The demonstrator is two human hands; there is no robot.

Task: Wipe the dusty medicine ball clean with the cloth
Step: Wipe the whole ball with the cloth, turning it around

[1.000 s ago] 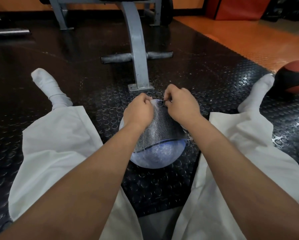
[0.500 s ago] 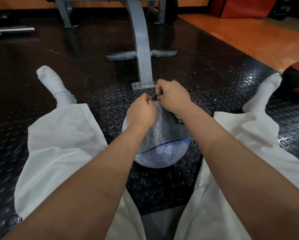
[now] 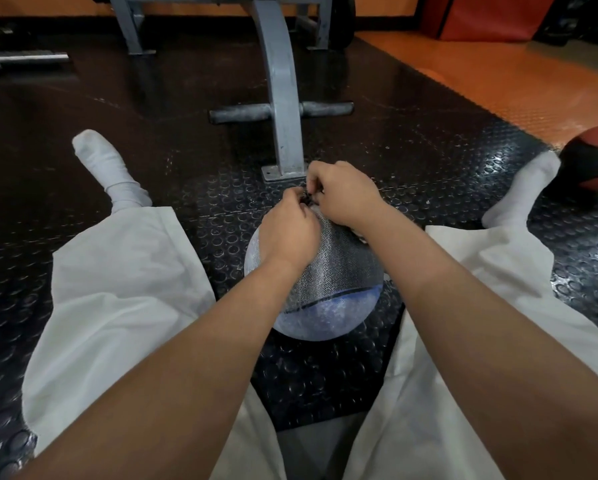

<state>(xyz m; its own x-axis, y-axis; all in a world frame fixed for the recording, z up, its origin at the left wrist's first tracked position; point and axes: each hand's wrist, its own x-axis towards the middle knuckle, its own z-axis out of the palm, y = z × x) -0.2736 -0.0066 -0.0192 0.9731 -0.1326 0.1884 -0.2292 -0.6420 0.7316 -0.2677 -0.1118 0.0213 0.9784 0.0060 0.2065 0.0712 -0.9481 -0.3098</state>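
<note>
Head view. Item list, placed from the two hands.

- Bench frame [image 3: 280, 81]: grey metal upright, just beyond the right hand [image 3: 346, 197]; its foot plate [image 3: 279, 173] sits on the floor right by that hand's knuckles. A grey crossbar [image 3: 247, 114] runs through the upright farther out.
- Floor mat [image 3: 204, 188]: black studded rubber, under and all around both hands.
- Orange floor [image 3: 481, 74]: beyond the mat, far right of the right hand.
- Second ball [image 3: 593, 164]: red and black, on the mat well to the right of the right hand, partly cut by the frame edge.
- Socked feet: one [image 3: 105, 164] far left of the left hand [image 3: 288, 233], one [image 3: 519, 190] far right of the right hand; white trousers [image 3: 117, 289] flank both forearms.

Obstruction: both forearms and hands cover the ball's top and far side.

- Medicine ball [image 3: 321, 318]: on the mat between the legs, directly under both hands. The exposed near part is blue with a pale, mottled dust film.
- Cloth [image 3: 342, 265]: grey, fine patterned weave with a dark hem, draped over the ball's upper part, hem curving across the near face.
- Hands: both with fingers curled, pinching the gathered cloth edge together at the ball's far top, fingertips meeting.
</note>
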